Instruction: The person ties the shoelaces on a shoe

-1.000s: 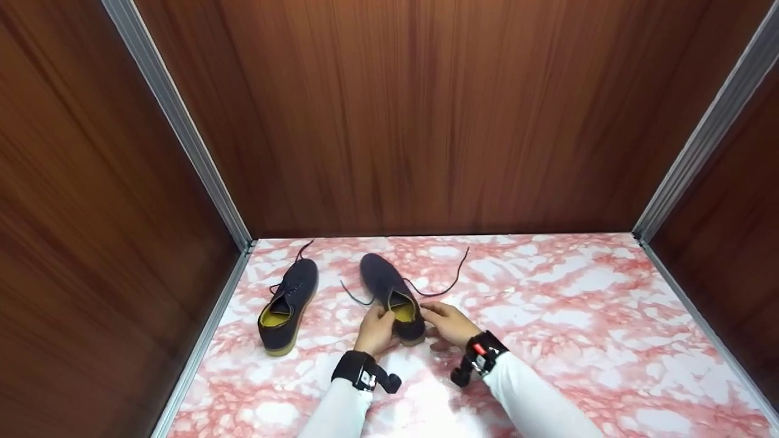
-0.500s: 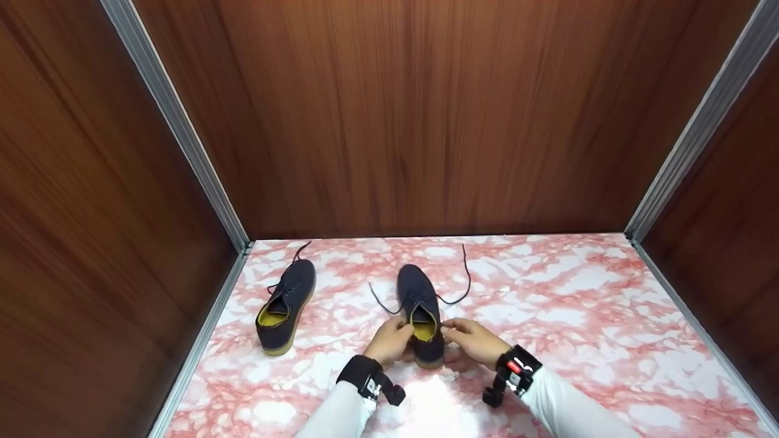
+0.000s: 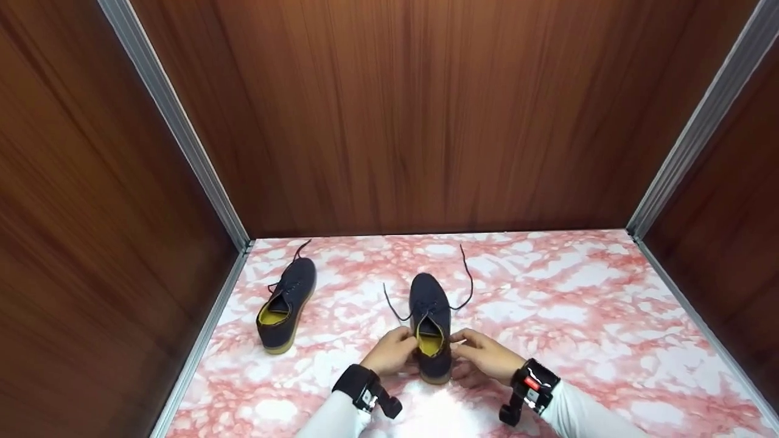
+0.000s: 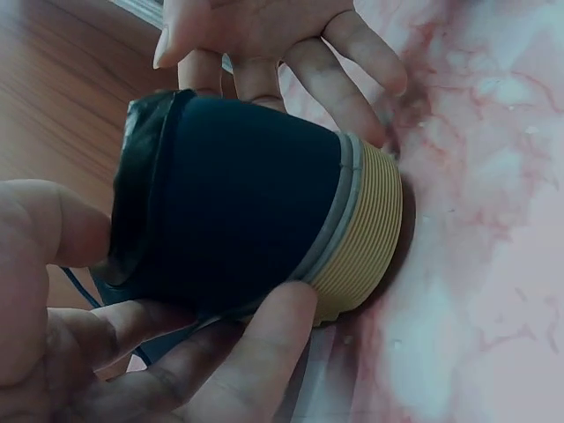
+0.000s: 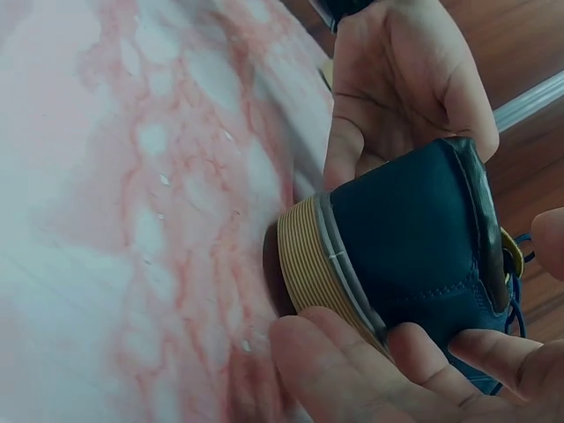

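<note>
A dark navy lace-up shoe (image 3: 428,293) with a yellow insole stands on the table, toe away from me. Its laces are loose, spread to either side. My left hand (image 3: 389,353) grips the left side of the heel opening, thumb at the collar and fingers along the outside. At the right side, my right hand (image 3: 490,358) touches the shoe with its fingers. In the right wrist view its thumb (image 5: 551,245) is apart from the collar. Both wrist views show the shoe's heel (image 4: 238,194) and ribbed tan sole (image 4: 366,233) up close.
A matching shoe (image 3: 297,291) stands to the left, toe also pointing away, its lace trailing behind it. Wood-grain panels (image 3: 389,121) rise at the back and both sides. Beneath everything lies a red-and-white marbled tabletop (image 3: 566,304).
Both hands and the shoe between them have moved right and nearer to me. The shoe has turned from slanting left to pointing almost straight ahead. The left-hand shoe has stayed in place.
</note>
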Demonstrator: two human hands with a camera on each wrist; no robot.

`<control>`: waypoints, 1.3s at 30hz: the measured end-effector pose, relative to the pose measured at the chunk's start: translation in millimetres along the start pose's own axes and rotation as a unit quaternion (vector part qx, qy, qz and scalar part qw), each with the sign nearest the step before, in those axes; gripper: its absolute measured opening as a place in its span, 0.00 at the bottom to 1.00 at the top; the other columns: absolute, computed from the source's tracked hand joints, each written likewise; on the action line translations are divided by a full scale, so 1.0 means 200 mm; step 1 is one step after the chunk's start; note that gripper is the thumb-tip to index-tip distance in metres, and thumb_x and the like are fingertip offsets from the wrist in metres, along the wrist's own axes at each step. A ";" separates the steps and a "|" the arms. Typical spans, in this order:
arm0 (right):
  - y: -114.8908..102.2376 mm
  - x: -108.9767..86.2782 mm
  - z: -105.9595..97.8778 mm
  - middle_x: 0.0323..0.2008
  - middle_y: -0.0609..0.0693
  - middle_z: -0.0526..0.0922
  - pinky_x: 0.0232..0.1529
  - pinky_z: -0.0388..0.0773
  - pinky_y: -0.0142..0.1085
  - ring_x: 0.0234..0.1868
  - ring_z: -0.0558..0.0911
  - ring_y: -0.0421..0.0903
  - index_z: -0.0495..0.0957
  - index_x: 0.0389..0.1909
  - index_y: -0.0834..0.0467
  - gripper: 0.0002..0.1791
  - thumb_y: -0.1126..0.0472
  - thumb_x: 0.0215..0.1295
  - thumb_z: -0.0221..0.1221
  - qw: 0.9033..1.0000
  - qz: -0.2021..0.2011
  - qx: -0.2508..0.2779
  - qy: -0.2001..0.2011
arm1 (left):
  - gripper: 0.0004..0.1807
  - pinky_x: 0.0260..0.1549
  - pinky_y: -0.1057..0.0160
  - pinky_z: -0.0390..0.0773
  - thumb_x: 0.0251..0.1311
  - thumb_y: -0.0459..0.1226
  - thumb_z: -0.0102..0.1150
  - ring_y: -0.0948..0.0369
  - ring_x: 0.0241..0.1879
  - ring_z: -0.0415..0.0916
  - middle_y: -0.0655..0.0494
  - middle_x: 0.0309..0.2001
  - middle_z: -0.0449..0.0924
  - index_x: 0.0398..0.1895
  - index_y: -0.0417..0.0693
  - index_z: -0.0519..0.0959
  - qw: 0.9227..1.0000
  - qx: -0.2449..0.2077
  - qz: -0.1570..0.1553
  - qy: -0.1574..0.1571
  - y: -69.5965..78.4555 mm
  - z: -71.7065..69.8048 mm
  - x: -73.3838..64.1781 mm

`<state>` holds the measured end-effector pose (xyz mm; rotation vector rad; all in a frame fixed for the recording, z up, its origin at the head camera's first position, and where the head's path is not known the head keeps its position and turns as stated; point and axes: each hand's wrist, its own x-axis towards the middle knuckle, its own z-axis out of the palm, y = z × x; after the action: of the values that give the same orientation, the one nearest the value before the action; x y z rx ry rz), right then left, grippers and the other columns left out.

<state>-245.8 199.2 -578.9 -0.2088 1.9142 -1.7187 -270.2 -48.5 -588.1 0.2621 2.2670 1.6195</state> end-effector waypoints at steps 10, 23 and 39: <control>0.04 -0.06 -0.02 0.53 0.62 0.79 0.43 0.89 0.55 0.47 0.89 0.67 0.63 0.62 0.62 0.23 0.49 0.80 0.53 1.000 0.013 0.001 -0.020 | 0.09 0.31 0.51 0.90 0.65 0.39 0.54 0.56 0.34 0.83 0.54 0.35 0.76 0.40 0.41 0.77 1.000 -0.014 -0.006 -0.012 -0.01 0.02 -0.06; 0.03 0.03 -0.22 0.46 0.65 0.88 0.46 0.89 0.50 0.42 0.91 0.55 0.73 0.55 0.72 0.27 0.48 0.82 0.50 0.999 0.018 -0.046 0.010 | 0.20 0.39 0.44 0.90 0.73 0.50 0.55 0.44 0.44 0.88 0.43 0.48 0.84 0.52 0.41 0.76 0.991 -0.099 -0.070 -0.050 -0.02 0.00 -0.06; -0.03 0.36 -0.38 0.20 0.51 0.84 0.25 0.83 0.34 0.20 0.81 0.41 0.83 0.32 0.68 0.25 0.49 0.77 0.55 0.954 0.061 -0.189 0.227 | 0.39 0.24 0.62 0.81 0.72 0.67 0.43 0.61 0.20 0.78 0.55 0.27 0.80 0.37 0.39 0.82 0.979 -0.115 -0.159 0.062 0.03 -0.03 0.12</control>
<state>-344.8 229.8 -592.0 0.1804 2.5268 -1.3880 -294.9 -43.6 -584.3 -0.2519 2.0503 1.7385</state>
